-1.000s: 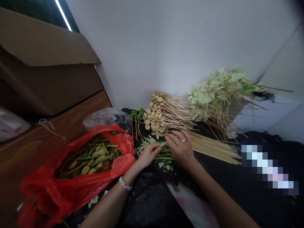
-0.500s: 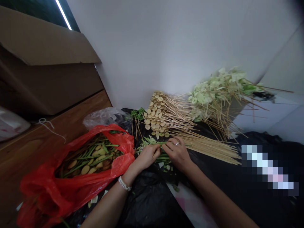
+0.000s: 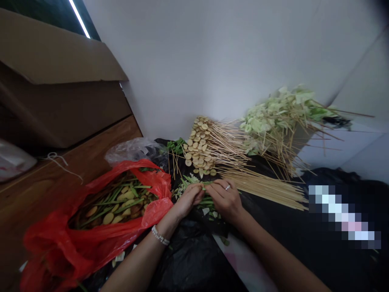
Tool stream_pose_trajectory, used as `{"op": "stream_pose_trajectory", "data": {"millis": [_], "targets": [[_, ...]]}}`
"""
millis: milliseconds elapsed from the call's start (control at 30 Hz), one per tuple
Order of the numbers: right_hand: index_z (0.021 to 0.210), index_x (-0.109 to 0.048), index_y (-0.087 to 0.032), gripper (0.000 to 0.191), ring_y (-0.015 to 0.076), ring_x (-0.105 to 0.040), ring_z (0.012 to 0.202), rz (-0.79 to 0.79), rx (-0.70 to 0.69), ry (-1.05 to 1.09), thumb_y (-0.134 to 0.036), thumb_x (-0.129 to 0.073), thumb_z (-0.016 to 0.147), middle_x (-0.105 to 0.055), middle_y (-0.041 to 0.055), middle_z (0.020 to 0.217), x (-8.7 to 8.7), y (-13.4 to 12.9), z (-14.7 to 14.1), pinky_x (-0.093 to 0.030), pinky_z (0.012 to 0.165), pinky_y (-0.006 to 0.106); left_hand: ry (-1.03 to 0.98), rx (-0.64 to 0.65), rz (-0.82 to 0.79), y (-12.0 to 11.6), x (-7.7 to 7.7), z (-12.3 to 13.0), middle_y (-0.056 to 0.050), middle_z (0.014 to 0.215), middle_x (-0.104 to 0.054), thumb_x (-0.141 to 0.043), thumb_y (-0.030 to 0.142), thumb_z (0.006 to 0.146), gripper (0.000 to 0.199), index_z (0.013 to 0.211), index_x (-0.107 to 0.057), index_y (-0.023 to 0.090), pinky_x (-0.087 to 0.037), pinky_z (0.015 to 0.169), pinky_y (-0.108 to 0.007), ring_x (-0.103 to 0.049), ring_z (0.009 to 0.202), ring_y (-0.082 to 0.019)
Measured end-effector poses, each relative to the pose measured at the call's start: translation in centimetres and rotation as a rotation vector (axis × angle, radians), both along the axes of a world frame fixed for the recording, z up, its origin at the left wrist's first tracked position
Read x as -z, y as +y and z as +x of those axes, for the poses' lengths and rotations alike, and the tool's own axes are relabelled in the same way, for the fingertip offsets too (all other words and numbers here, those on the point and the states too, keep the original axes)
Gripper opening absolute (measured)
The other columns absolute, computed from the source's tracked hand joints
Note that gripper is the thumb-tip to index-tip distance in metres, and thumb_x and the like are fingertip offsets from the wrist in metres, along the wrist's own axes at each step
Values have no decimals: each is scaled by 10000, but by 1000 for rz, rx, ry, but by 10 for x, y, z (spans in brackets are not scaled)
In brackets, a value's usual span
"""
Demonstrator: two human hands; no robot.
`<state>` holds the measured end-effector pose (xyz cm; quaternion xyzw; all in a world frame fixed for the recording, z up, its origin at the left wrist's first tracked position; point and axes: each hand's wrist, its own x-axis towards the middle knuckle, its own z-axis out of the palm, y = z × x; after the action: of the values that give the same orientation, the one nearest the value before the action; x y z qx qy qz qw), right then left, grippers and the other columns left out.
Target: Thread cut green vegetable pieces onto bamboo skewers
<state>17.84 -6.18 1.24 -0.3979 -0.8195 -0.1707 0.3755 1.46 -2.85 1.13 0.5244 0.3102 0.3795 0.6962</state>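
My left hand (image 3: 189,200) and my right hand (image 3: 225,199) meet in the middle, fingers closed around a green bean (image 3: 208,183). Its green shows between the fingertips; the rest is covered by them. My right hand wears a ring and my left wrist a beaded bracelet. Below the hands lie more green beans (image 3: 207,202) and pale scraps on black plastic. Just beyond, skewered potato slices (image 3: 198,144) are stacked with their sticks pointing right. Bare bamboo skewers (image 3: 267,188) lie in a bundle right of my right hand.
On the left, an open red plastic bag (image 3: 106,247) holds potato slices and long green pieces. Skewered cabbage leaves (image 3: 276,109) lean by the wall (image 3: 182,61). A cardboard box (image 3: 67,109) stands at the left, with clear plastic (image 3: 133,150) behind the red bag.
My hands have drawn closer together, my right hand shifting slightly left and down. Both stay closed on the green bean. The surroundings have not visibly moved.
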Motion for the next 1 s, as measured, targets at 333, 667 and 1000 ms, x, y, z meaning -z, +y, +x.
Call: {"op": "stream_pose_trajectory", "data": {"millis": [333, 667, 1000], "targets": [[885, -578, -212, 156, 175, -571, 774, -291, -5, 568, -284, -446, 926, -625, 38, 801, -7, 9, 5, -429, 706, 287, 100, 50, 61, 1, -3, -2, 66, 474, -284, -500, 332, 804, 290, 574, -437, 167, -96, 407, -228, -195, 408, -53], [800, -562, -211, 126, 158, -574, 714, -474, 51, 275, -304, -535, 880, -618, 8, 756, 9, 17, 10, -396, 645, 254, -144, -156, 16, 16, -12, -19, 14, 529, -480, -478, 237, 669, 145, 656, -564, 122, -111, 391, -209, -253, 369, -39], [892, -598, -213, 142, 133, -576, 735, -637, 132, -262, -145, -483, 843, -595, 32, 988, 12, -2, -15, -348, 581, 239, -20, -346, 5, 19, -10, -15, 37, 474, -436, -576, 318, 731, 251, 567, -514, 137, -113, 382, -195, -266, 377, -31]]}}
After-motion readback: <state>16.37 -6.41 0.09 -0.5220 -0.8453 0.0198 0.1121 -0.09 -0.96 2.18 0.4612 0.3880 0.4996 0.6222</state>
